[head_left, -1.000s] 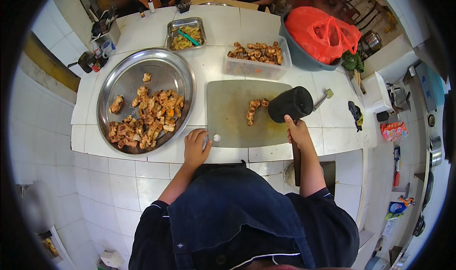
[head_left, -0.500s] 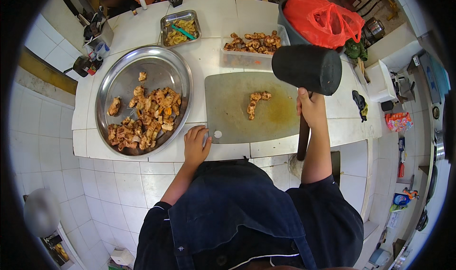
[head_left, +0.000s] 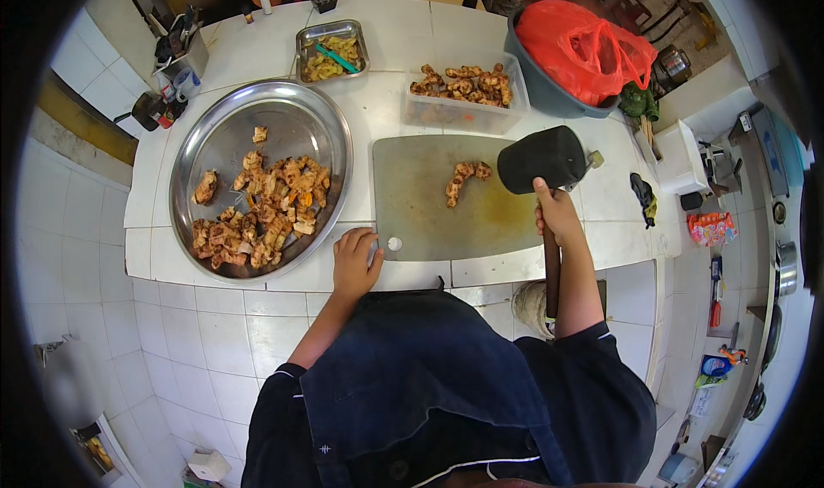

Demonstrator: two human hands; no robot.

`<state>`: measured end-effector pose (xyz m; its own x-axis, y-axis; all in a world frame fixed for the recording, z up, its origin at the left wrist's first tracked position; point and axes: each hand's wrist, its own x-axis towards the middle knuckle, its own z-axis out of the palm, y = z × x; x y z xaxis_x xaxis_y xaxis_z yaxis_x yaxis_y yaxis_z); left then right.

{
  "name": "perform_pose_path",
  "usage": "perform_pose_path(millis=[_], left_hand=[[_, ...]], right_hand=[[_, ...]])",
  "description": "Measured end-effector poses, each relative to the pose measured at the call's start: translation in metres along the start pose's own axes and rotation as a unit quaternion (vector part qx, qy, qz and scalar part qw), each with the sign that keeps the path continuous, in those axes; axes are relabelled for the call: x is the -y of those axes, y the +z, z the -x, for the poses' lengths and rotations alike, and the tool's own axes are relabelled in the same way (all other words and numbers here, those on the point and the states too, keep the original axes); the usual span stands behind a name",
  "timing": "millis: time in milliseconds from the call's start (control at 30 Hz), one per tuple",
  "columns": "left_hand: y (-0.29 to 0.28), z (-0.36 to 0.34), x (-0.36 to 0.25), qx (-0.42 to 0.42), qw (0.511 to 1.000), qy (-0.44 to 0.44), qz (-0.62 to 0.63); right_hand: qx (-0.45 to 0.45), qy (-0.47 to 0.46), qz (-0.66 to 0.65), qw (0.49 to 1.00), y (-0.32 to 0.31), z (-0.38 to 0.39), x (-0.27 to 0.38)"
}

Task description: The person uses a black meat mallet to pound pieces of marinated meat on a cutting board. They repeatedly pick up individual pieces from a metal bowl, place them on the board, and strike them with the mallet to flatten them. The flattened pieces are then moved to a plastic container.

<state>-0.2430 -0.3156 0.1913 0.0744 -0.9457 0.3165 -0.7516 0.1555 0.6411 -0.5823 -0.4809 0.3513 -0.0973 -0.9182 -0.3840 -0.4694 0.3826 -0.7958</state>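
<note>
In my right hand (head_left: 560, 214) is a mallet with a large black head (head_left: 541, 161), its dark handle (head_left: 551, 273) pointing back toward me. The head hangs over the right part of a grey-green cutting board (head_left: 408, 196). On the board, left of the mallet head, lies a curved, knobbly brown piece of food (head_left: 462, 181); its kind is unclear. My left hand (head_left: 354, 260) is empty, resting on the counter's front edge at the board's lower left corner, fingers extended. Left of it, a big round metal tray (head_left: 215, 115) holds a heap of broken brown pieces (head_left: 279, 196).
Behind the board stands a clear plastic box (head_left: 463, 121) of similar knobbly pieces. A small metal tray (head_left: 360, 72) holds yellowish slices and a green utensil (head_left: 337, 57). At the back right, a red plastic bag (head_left: 575, 50) fills a grey tub (head_left: 549, 97). A dark crumpled item (head_left: 642, 198) lies farther right.
The mallet head has come down and slightly right, nearer the board, with my right hand lower too. My left hand and the curved piece keep their places.
</note>
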Motion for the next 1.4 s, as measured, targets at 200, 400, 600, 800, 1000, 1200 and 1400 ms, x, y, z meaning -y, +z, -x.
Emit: perform_pose_path(millis=[200, 400, 600, 800, 1000, 1200, 1400], left_hand=[[-0.002, 0.000, -0.004, -0.001, 1.000, -0.008, -0.017], [0.001, 0.000, -0.003, 0.015, 0.999, -0.012, -0.029], [-0.002, 0.001, -0.001, -0.003, 1.000, -0.005, -0.030], [-0.002, 0.000, -0.003, -0.010, 1.000, 0.009, -0.005], [-0.002, 0.006, 0.002, -0.018, 0.999, 0.003, -0.035], [-0.004, 0.004, -0.003, -0.008, 1.000, 0.008, -0.026], [-0.003, 0.002, 0.000, -0.013, 0.999, 0.006, -0.030]], right_hand=[[-0.045, -0.140, -0.030, 0.989, -0.015, 0.024, 0.039], [-0.062, -0.158, -0.036, 0.985, 0.044, -0.002, 0.014], [0.122, -0.129, 0.188, 0.966, 0.076, 0.007, 0.043], [0.151, -0.081, 0.072, 0.983, 0.078, 0.015, 0.030], [0.079, -0.228, -0.017, 0.970, 0.054, 0.038, 0.089], [-0.036, -0.275, 0.151, 0.949, 0.093, 0.018, 0.035], [0.147, -0.172, 0.278, 0.934, 0.100, 0.036, 0.018]])
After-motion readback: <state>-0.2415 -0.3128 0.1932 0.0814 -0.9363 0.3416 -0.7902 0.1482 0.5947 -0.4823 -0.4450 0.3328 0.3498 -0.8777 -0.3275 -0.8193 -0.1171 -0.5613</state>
